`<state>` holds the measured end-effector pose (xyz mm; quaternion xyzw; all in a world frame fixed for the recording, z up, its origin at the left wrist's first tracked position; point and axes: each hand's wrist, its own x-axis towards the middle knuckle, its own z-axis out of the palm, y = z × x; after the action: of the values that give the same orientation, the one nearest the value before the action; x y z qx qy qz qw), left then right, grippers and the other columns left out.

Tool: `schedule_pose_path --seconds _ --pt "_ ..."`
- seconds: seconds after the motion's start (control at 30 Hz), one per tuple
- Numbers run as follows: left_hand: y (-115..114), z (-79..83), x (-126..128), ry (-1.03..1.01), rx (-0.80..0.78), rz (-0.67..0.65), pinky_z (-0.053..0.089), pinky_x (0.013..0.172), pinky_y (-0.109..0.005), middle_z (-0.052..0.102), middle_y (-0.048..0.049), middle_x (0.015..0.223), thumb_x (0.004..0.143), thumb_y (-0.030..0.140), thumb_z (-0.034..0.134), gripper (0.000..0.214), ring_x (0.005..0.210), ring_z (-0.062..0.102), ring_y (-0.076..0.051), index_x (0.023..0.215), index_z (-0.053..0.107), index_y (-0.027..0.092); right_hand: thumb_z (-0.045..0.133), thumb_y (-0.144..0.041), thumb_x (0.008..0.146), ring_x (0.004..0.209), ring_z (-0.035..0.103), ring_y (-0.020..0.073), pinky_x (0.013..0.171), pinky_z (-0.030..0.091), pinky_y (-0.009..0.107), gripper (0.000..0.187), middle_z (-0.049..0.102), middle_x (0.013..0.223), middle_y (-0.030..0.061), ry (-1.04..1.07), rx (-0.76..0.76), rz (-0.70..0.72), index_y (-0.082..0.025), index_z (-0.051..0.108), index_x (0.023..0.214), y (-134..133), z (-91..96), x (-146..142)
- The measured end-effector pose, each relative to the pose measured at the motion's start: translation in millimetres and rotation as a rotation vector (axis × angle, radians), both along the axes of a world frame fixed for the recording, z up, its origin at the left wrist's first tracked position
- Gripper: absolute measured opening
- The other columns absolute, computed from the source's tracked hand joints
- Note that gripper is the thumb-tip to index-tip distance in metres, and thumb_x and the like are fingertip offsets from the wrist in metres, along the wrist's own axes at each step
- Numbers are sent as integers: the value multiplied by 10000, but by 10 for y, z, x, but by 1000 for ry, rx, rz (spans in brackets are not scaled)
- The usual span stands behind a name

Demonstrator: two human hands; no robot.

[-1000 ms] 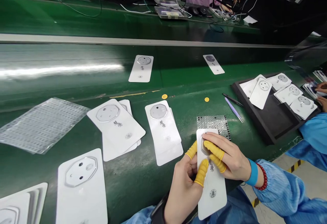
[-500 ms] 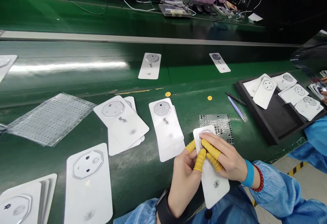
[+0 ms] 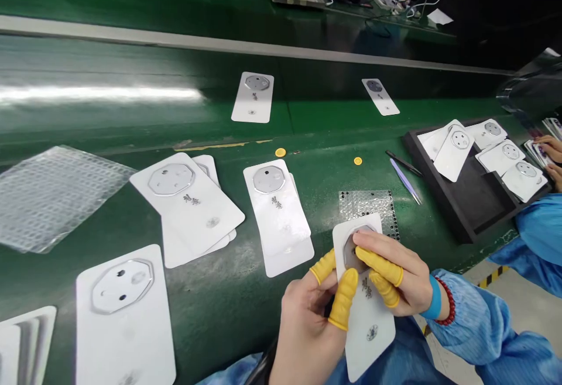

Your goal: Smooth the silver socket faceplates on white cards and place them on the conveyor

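Pinching a glossy octagon-faced card (image 3: 367, 338)

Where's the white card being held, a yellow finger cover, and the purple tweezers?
White card (image 3: 369, 338), head view, on its lower end below the hands.
Yellow finger cover (image 3: 378, 266), head view, on the middle of the cover on a right-hand finger.
Purple tweezers (image 3: 405, 181), head view, on the middle of the shaft.

Octagonal disc (image 3: 350, 251) on the white card (image 3: 369, 329) partly hidden under the hands (image 3: 309, 338)
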<state>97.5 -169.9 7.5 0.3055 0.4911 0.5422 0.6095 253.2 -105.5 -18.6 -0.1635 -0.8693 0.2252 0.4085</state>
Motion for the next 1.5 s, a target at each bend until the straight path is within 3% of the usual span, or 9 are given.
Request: schedule_pose_path --seconds 0.3,0.67,1.0,1.23,1.33,1.5 --pt "-34 -36 -28 25 -5 38 525 501 -196 755 6 680 668 189 816 156 519 625 -143 810 801 252 413 -87 932 1299 487 292 977 557 463 430 572 1284 255 -135 151 -9 23 437 1347 2 112 1" --pt "-20 18 2 73 17 78 556 531 -207 769 -3 708 689 161 785 159 561 688 -178 821 794 249 451 -43 892 1301 460 363 942 575 510 440 434 1407 286 -231 235 -59 39 449 1324 -44 181 -22" --pt "-101 -86 -18 244 92 44 563 562 -182 777 8 786 728 34 649 331 607 714 -166 941 749 266 343 -16 880 1357 366 370 974 562 474 394 483 1350 315 -458 287 -101 98 491 1227 -179 252 -57" --pt "-95 -119 -33 240 14 12 549 537 -191 745 0 692 700 50 687 168 549 676 -156 743 715 210 326 13 842 1391 318 342 1000 540 472 396 551 1258 298 -380 154 -20 80 496 1194 -134 151 -44" --pt "-13 -75 -34 57 -34 43 545 546 -177 765 7 744 681 66 737 180 614 703 -164 793 736 206 387 -45 879 1341 413 325 991 536 483 364 554 1243 289 -293 99 -17 34 503 1215 -67 122 -49" --pt "109 38 -27 -187 -88 46 540 609 -147 781 17 777 654 107 810 272 648 717 -142 895 765 224 485 -70 902 1145 592 248 909 569 418 328 602 1207 195 -52 -83 -158 -98 562 1219 -6 192 -126"
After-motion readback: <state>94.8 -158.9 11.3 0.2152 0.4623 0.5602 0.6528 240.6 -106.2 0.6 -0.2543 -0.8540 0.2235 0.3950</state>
